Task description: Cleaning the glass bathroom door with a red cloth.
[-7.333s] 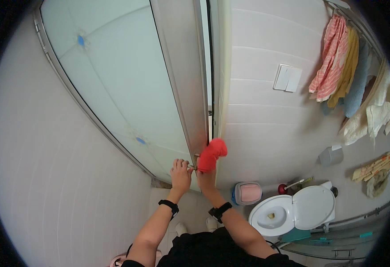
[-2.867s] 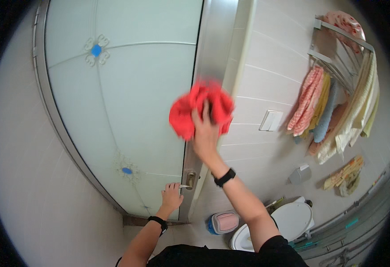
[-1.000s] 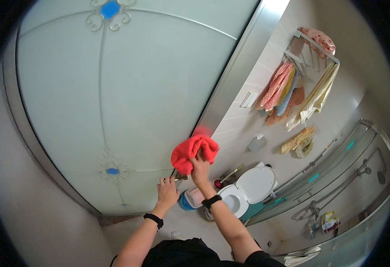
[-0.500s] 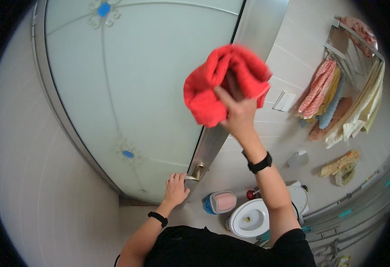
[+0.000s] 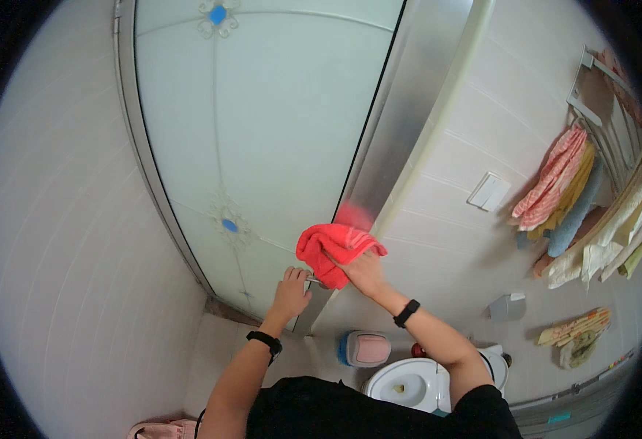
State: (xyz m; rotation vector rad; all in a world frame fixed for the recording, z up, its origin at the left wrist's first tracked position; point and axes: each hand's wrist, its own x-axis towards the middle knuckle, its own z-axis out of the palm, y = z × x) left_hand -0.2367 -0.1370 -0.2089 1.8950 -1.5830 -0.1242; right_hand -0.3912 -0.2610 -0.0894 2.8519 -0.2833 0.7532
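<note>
My right hand (image 5: 363, 274) is closed on a red cloth (image 5: 330, 245), bunched and partly blurred at its upper edge. The cloth lies against the metal door edge, just above the lever handle (image 5: 314, 279), and covers part of that handle's fitting. On the free end of the lever my left hand (image 5: 290, 294) is closed, its fingers bent over the metal. Both belong to a frosted glass door (image 5: 284, 124) with a grey metal frame and blue flower ornaments.
At lower right are a toilet (image 5: 401, 382) and a small pink-lidded bin (image 5: 369, 350). A light switch (image 5: 488, 192) sits on the tiled wall, left of hanging towels (image 5: 551, 179). Lower on that wall are a grey holder (image 5: 508, 307) and folded cloths (image 5: 576, 329). A pink item (image 5: 163, 430) shows at lower left.
My right hand has brought the red cloth down from the upper door edge to the handle. My left hand stays on the lever. The whole view has shifted somewhat.
</note>
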